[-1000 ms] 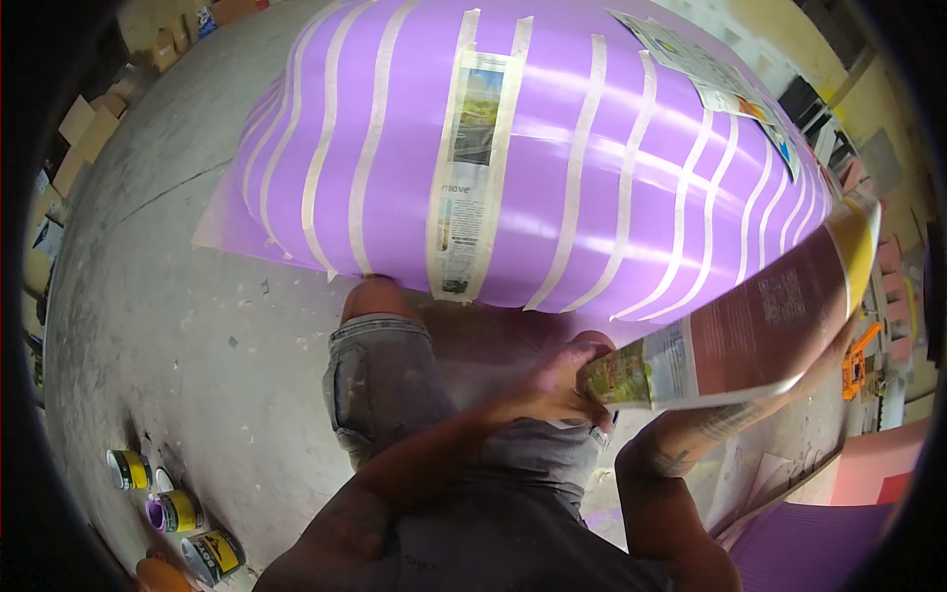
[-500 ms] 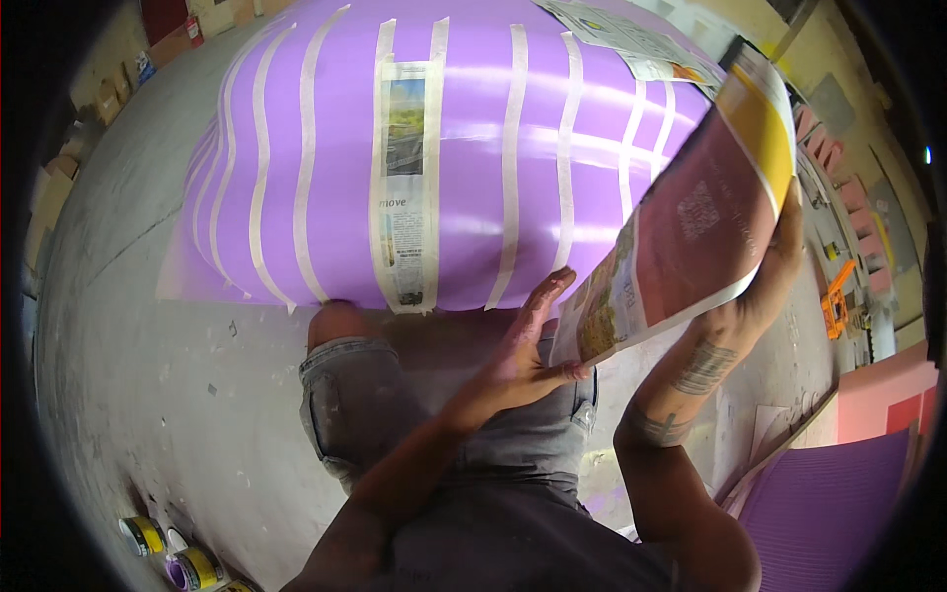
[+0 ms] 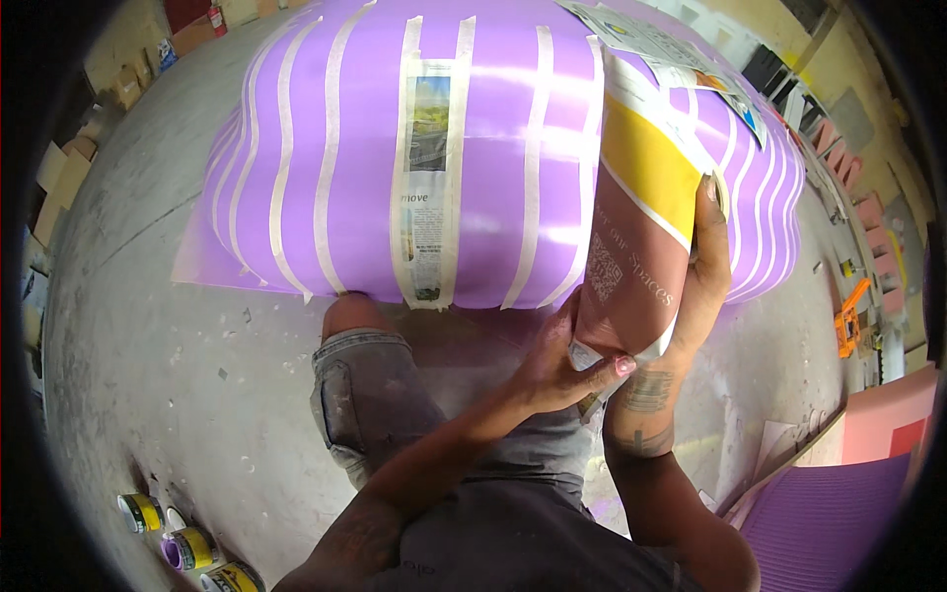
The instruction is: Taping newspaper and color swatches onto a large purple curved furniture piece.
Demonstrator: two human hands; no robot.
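Note:
Upright in front of me is a folded newspaper sheet (image 3: 631, 237), brown-pink with a yellow band. My left hand (image 3: 567, 363) pinches its lower edge with the thumb on the near face. Along its right side, my right hand (image 3: 702, 281) grips it, fingers partly hidden behind the paper. Beyond it lies a large, rounded, glossy purple form (image 3: 370, 178) with long strips of cream masking tape (image 3: 328, 148) running down it. Between two of these strips, a narrow strip of newspaper (image 3: 428, 197) covers the surface. More newspaper sheets (image 3: 646, 49) rest on the form's upper right.
Several paint tins (image 3: 187, 548) stand on the grey floor at the lower left. An orange tool (image 3: 850, 318) is on the right, near pink pieces (image 3: 870, 212). A ridged purple panel (image 3: 824, 523) sits at the lower right. My bent knee (image 3: 355, 314) almost meets the form.
The newspaper has swung left and more upright, now appearing narrower with its lower part folded in. My hands have come closer together. The whole view has shifted slightly.

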